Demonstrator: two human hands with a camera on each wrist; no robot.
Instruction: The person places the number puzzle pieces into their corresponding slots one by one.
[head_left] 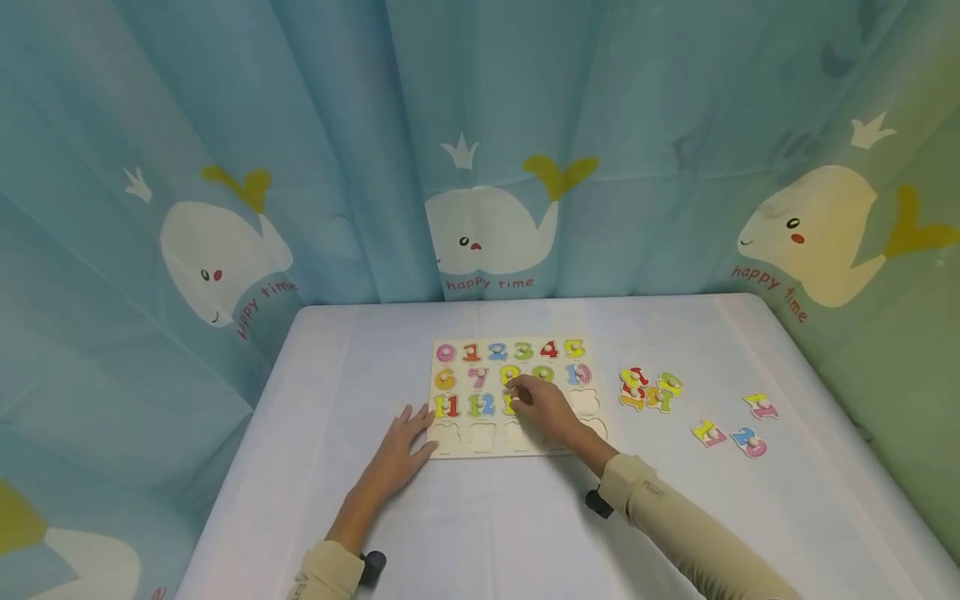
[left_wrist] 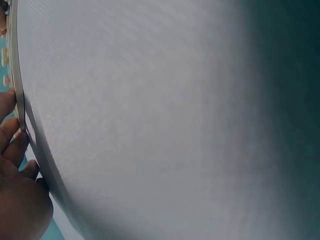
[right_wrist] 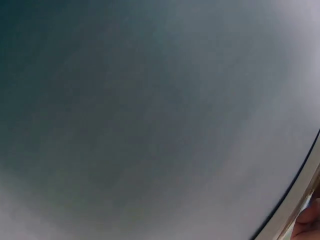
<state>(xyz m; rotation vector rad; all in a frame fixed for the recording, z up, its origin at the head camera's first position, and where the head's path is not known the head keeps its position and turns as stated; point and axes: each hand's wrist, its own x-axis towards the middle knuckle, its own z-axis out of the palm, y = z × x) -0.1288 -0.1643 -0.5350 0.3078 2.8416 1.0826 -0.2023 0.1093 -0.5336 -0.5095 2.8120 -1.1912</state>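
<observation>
A wooden number puzzle board (head_left: 577,433) lies in the middle of the white table (head_left: 465,525). Coloured numbers fill its top two rows, and 11 and 12 sit in the third row. My right hand (head_left: 536,404) is over the third row, its fingers curled on a yellow number piece (head_left: 510,407) beside the 12. The hand hides most of that piece. My left hand (head_left: 401,446) lies flat on the table, fingertips touching the board's lower left corner. In the left wrist view the left hand (left_wrist: 15,195) touches the board's edge (left_wrist: 19,100). The right wrist view is blurred cloth with the board's edge (right_wrist: 300,200).
Right of the board lie a small pile of loose number pieces (head_left: 649,390) and three single pieces (head_left: 708,432), (head_left: 750,442), (head_left: 762,406). The board's bottom row has bare slots (head_left: 483,435). A blue whale-print curtain (head_left: 487,167) surrounds the table on three sides.
</observation>
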